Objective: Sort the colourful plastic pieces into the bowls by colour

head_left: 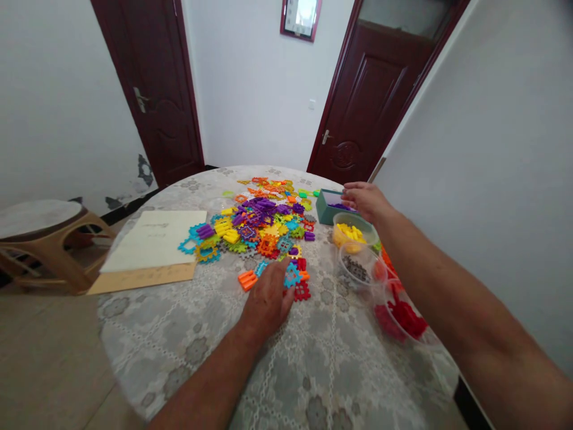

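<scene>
My left hand rests low over the near edge of a pile of plastic gear pieces, its thumb and forefinger apart. Just past its fingertips lies a blue gear piece, with a red gear piece beside it; whether the fingers touch them is unclear. Orange peg pieces lie left of this hand. My right hand is stretched over a green box, fingers extended and slightly apart, nothing visible in them. Purple pieces show inside the box, partly covered by that hand.
Clear tubs hold yellow pieces, grey pieces and red pieces along the table's right side. The mixed pile spreads over the middle. A paper sheet lies left; a stool stands beyond the table edge.
</scene>
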Motion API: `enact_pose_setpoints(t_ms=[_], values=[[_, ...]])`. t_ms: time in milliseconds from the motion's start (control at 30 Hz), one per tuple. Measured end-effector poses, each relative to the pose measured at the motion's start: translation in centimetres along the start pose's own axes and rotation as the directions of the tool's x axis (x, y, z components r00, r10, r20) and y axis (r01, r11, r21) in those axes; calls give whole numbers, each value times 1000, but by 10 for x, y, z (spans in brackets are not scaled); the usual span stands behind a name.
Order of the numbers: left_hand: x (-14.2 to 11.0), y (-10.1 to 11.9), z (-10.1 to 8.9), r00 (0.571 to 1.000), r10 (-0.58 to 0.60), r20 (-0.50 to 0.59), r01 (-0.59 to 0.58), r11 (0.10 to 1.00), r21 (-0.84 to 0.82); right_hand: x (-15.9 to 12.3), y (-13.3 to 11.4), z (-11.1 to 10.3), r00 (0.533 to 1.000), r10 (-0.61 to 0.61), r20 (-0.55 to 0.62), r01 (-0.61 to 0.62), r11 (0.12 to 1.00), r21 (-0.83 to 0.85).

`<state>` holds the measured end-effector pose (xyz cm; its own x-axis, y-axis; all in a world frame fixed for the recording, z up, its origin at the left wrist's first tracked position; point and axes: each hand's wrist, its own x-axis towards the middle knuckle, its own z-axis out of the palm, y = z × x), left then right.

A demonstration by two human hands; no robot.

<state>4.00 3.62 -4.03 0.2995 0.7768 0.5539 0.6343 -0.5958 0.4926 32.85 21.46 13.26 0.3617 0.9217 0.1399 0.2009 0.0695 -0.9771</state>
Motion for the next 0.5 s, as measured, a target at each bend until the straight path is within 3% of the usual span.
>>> enact_pose_setpoints(t_ms=[100, 200, 267, 367, 500], values=[[3, 2, -2, 1000, 4, -20, -5, 1000, -21, -58, -4, 12, 973, -104, 204, 125, 988, -90], [4, 5, -5, 999, 6, -33, -7, 1000, -27, -129, 2, 20, 896, -213, 390, 312, 926, -211], [3, 8, -6, 999, 23, -41, -24, 999, -41, -172, 14, 26, 864, -249, 437, 392, 878, -275], [1, 12, -6, 991, 111, -68, -116, 991, -68, -215, 42, 35, 866, -233, 441, 393, 864, -314], [0, 13, -12, 973, 227, -50, -230, 972, -57, -233, 84, 43, 890, -188, 416, 284, 942, -182]])
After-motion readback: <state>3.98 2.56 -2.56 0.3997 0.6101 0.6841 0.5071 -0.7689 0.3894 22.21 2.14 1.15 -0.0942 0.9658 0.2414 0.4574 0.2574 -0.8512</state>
